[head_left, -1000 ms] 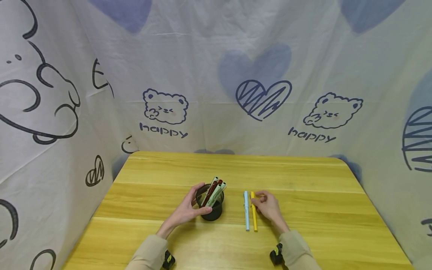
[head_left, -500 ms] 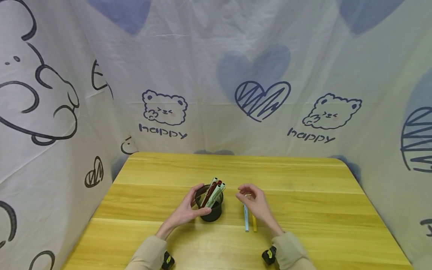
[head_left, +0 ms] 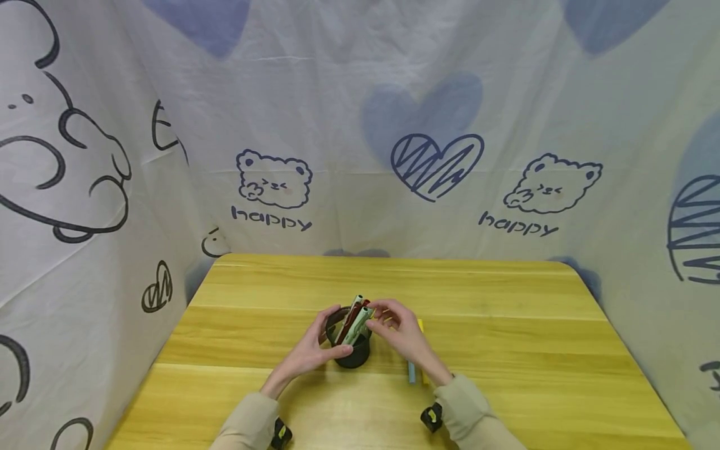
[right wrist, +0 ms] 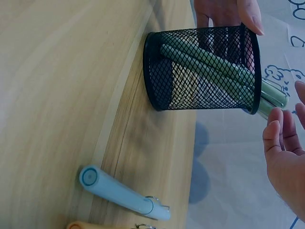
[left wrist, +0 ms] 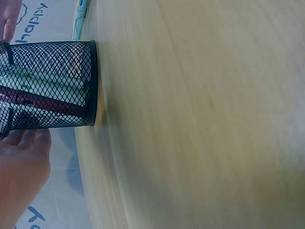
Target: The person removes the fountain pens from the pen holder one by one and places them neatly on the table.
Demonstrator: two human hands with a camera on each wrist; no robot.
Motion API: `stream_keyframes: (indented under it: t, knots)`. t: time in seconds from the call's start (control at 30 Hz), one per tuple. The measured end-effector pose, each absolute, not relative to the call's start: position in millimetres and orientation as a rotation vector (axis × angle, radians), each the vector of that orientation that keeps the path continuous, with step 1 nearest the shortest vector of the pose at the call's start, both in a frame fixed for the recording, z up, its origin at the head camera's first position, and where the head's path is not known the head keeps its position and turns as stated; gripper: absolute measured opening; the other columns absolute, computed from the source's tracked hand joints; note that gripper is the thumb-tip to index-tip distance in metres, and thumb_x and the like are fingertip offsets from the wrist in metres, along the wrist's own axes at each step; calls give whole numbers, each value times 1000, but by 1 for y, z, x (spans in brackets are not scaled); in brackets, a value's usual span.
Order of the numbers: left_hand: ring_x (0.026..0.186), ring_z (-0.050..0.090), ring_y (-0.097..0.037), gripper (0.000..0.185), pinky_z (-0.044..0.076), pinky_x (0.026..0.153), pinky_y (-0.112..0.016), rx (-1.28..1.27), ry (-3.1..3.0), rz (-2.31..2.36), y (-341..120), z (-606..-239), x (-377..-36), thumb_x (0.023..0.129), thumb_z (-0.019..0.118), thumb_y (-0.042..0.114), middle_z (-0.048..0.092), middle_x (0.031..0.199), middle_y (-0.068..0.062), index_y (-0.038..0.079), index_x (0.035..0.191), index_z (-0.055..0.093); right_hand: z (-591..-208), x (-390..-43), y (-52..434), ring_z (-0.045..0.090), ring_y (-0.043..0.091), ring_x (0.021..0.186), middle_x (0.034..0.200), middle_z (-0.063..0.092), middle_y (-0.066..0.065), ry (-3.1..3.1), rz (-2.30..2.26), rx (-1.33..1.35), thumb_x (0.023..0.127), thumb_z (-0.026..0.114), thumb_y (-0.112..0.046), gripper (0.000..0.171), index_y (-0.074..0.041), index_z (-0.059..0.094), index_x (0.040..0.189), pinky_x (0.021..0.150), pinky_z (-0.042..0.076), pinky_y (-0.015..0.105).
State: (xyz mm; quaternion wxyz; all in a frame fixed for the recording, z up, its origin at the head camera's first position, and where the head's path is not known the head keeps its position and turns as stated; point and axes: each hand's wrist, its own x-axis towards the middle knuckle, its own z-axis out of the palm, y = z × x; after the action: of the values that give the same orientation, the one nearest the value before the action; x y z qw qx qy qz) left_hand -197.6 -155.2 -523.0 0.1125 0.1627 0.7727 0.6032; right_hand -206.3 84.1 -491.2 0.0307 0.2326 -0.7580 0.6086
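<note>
My left hand (head_left: pixel 312 347) grips a black mesh pen holder (head_left: pixel 353 359) near its rim, fingers and thumb on opposite sides. Inside lean several pens, among them pale green pens (right wrist: pixel 275 90) and a dark red pen (left wrist: pixel 35 99). At the holder's mouth my right hand (head_left: pixel 402 330) has its fingertips beside the upper end of a pale green pen. Its thumb and fingers look apart, and whether they touch the pen is hard to see. Under the right hand lie a light blue pen (right wrist: pixel 121 193) and a yellow pen (head_left: pixel 420 325), both partly hidden in the head view.
The wooden table (head_left: pixel 506 350) bears the holder and the loose pens. Behind it and at both sides hangs a pale cloth (head_left: pixel 349 206) printed with hearts and bears. Black wrist cameras (head_left: pixel 432 417) sit under both sleeves.
My right hand has moved left from beside the yellow pen, over the light blue pen, to the pens in the holder. The left hand keeps its grip on the holder.
</note>
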Motion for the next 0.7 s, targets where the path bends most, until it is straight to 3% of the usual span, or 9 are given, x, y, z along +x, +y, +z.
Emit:
stream_keyframes:
  t: [0.17, 0.37, 0.7]
  knots:
    - [148, 36, -40, 91, 25, 122, -63, 467, 2262, 1768, -156, -523, -197, 88, 79, 21, 34, 163, -13, 13, 159, 22, -492, -208, 79, 60, 12, 82, 98, 64, 19, -2369, 1785, 709, 94, 71, -10, 27, -4, 68, 120, 70, 52, 22]
    - [147, 37, -42, 93, 26, 120, -65, 473, 2266, 1762, -155, -523, -198, 88, 79, 21, 33, 162, -15, 9, 159, 21, -492, -209, 77, 55, 6, 73, 88, 62, 10, -2423, 1699, 654, 92, 74, -13, 27, -7, 69, 118, 66, 50, 20]
    - [147, 35, -44, 93, 23, 121, -67, 446, 2278, 1752, -155, -527, -200, 88, 79, 23, 30, 164, -15, 11, 159, 21, -491, -213, 76, 51, 3, 65, 82, 60, 9, -2479, 1643, 582, 91, 73, -6, 37, -6, 66, 127, 60, 47, 18]
